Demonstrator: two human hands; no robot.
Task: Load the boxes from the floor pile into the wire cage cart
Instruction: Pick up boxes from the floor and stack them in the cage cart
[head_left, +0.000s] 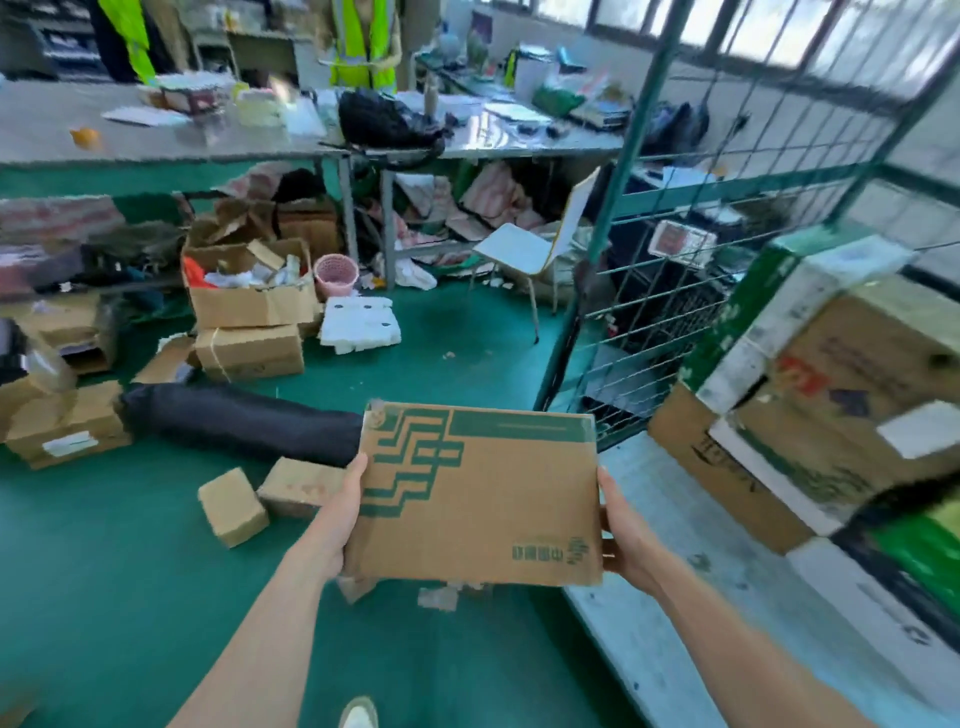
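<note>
left hand (337, 519) and right hand (626, 535) grip opposite side edges of a green-printed cardboard box (478, 499), held over the floor just beside the wire cage cart (608, 208). stacked boxes (831, 405) already sit in the cart; floor boxes (249, 353) remain, so the job looks partway done. the fingers behind the box are hidden and the cart's right side is cut off.

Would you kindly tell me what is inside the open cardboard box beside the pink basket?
The open cardboard box is heaped with crumpled white paper, cardboard scraps and something red at its left. Anything beneath that heap is covered.
</note>
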